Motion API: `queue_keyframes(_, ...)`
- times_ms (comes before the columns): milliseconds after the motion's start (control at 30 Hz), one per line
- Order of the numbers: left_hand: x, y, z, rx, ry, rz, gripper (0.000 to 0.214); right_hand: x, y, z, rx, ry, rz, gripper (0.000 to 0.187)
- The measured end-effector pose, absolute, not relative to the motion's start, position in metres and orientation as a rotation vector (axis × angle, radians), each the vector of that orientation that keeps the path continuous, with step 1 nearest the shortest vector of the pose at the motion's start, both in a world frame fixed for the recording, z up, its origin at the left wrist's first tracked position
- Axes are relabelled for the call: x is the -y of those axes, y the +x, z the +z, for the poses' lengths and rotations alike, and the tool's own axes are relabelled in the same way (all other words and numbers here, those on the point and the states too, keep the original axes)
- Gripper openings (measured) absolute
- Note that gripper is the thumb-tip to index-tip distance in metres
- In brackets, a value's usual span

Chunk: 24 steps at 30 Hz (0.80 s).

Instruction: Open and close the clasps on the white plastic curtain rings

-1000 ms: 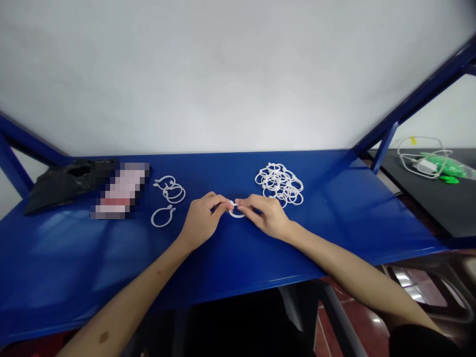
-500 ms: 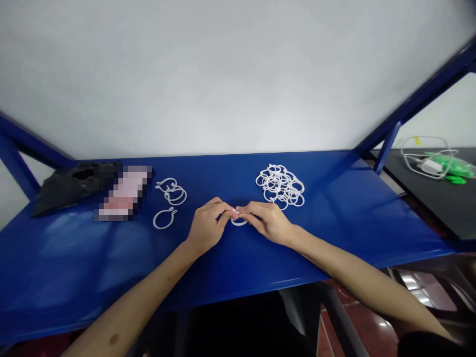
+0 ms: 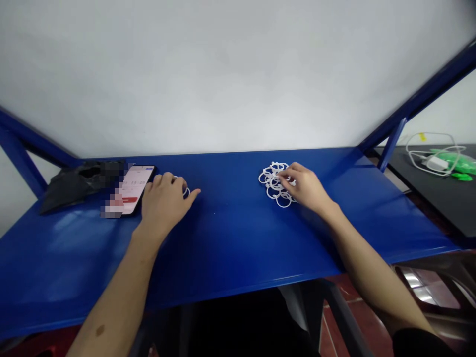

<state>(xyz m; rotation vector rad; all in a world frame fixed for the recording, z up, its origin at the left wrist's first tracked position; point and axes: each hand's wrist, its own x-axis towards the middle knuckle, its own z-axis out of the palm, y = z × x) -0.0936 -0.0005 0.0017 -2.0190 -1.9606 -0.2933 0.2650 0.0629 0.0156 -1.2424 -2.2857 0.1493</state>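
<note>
On the blue shelf [image 3: 230, 233] my left hand [image 3: 163, 201] lies palm down with its fingers stretched over the small group of white plastic rings [image 3: 186, 192] at the left. Only an edge of one ring shows beside the thumb; the others are hidden under the hand. My right hand [image 3: 307, 188] rests on the right side of the heap of several white rings [image 3: 272, 183]. Its fingertips are drawn together on a ring at the heap's edge. The two hands are well apart.
A phone [image 3: 134, 188] with a lit screen lies just left of my left hand, next to a black bag [image 3: 70, 186] at the back left. Blue frame struts rise at both sides. A black table [image 3: 439, 193] to the right carries a white cable and green items.
Both hands were together at the shelf's middle on one white ring. Now the left hand has gone left to the small ring group and the right hand has gone to the heap.
</note>
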Motion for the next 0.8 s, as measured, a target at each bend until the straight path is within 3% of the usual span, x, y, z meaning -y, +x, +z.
queue_keyframes(167, 0.003, -0.093, -0.010, 1.830, -2.079, -0.164, 0.028, -0.074, 0.292, 0.031, 2.297, -1.374, 0.266, 0.014)
queue_keyframes(333, 0.005, -0.081, -0.005, 1.817, -2.029, -0.273, 0.025, -0.076, 0.300, 0.033, 2.415, -1.398, 0.394, 0.013)
queue_keyframes(567, 0.005, -0.062, 0.001, 1.843, -2.046, -0.533, 0.014, -0.075, 0.298, 0.030, 2.382, -1.583, 0.293, 0.015)
queue_keyframes(800, 0.008, -0.041, -0.007, 1.484, -2.287, -0.793, 0.013, -0.061, 0.271, 0.031, 2.230, -1.329, 0.158, 0.019)
